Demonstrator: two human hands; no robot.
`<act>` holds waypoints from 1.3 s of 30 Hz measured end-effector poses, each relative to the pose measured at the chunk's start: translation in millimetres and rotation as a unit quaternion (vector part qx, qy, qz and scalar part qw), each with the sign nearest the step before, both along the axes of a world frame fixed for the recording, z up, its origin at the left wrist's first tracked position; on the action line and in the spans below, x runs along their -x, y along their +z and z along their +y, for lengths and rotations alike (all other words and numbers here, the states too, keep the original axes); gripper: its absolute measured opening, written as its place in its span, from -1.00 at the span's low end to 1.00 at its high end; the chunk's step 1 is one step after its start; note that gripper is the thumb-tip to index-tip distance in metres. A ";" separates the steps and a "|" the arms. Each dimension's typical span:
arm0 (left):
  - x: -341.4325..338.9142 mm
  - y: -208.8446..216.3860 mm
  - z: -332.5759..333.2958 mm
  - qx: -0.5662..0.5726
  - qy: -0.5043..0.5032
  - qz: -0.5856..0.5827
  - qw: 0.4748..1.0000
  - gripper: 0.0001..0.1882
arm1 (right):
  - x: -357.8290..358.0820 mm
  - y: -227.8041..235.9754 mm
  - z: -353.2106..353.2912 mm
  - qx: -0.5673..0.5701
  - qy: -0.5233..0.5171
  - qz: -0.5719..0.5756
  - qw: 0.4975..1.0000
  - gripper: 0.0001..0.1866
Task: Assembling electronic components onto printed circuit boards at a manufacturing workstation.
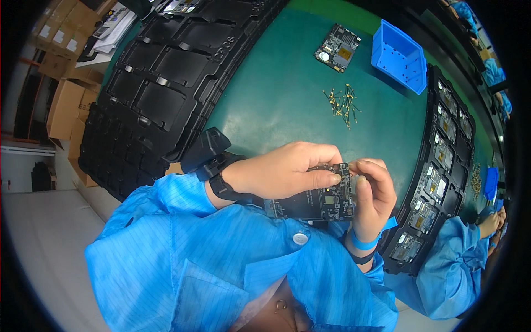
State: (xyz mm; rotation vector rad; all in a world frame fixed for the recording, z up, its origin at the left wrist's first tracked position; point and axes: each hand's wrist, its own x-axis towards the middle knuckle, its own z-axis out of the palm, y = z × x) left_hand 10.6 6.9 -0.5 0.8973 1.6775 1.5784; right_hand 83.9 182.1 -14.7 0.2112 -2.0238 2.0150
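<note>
Close to my chest, my left hand [290, 171] grips a dark printed circuit board [298, 207], its thumb lying across the upper face near the right end. At that same end is my right hand [376, 193], fingers curled and thumb near the fingertips against the board's edge. Whatever it may pinch is too small to make out. Beyond the hands lies a loose pile of short dark leads with gold-coloured ends [344, 105]. Farther off, a second circuit board [337, 50] with a round silvery part rests flat on the green table [265, 105].
A blue plastic bin [395, 58] stands at the far right. Black moulded trays [185, 72] are stacked on the left. Another black tray [458, 177] on the right holds several circuit boards. Beside it is a co-worker's blue sleeve [453, 263]. Cardboard boxes [66, 110] stand far left.
</note>
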 end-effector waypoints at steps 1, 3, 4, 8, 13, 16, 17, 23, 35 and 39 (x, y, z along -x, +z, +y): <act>0.0 -1.9 0.5 0.000 0.000 0.002 1.000 -0.75 | 1.4 -3.1 -0.1 -0.025 -0.006 0.020 0.999 -0.79; 0.4 -5.8 1.8 -0.018 -0.004 -0.015 1.000 -0.76 | 3.6 -4.3 -0.7 -0.050 -0.012 0.042 0.998 -0.80; 0.6 -6.4 1.9 -0.018 -0.004 -0.014 1.000 -0.76 | 4.1 -3.5 -1.9 -0.057 -0.020 0.044 0.997 -0.80; 0.6 -7.6 3.9 -0.043 -0.006 -0.072 0.996 -0.78 | 8.9 -1.4 -1.3 -0.116 -0.026 0.086 0.989 -0.77; -0.1 -11.0 4.9 -0.055 -0.005 -0.092 0.994 -0.78 | 12.7 -1.7 -1.5 -0.139 -0.024 0.114 0.983 -0.76; -1.0 -11.6 3.6 -0.076 -0.021 -0.163 0.984 -0.77 | 12.8 0.9 -1.0 -0.146 -0.014 0.116 0.982 -0.75; -0.5 -11.2 3.3 -0.063 -0.017 -0.177 0.982 -0.76 | 13.0 1.3 -0.8 -0.151 -0.009 0.114 0.982 -0.75; 0.5 -8.5 2.0 -0.037 -0.027 -0.160 0.986 -0.73 | 13.0 -1.8 -0.5 -0.152 -0.017 0.115 0.981 -0.74; 2.2 -7.8 7.6 -0.048 0.000 -0.143 0.989 -0.67 | 15.1 -0.7 -4.7 -0.146 -0.023 0.107 0.983 -0.69; -7.8 -16.7 26.2 -0.208 0.029 -0.375 0.903 -0.61 | 30.1 -1.3 4.2 -0.156 0.041 0.113 0.980 -0.72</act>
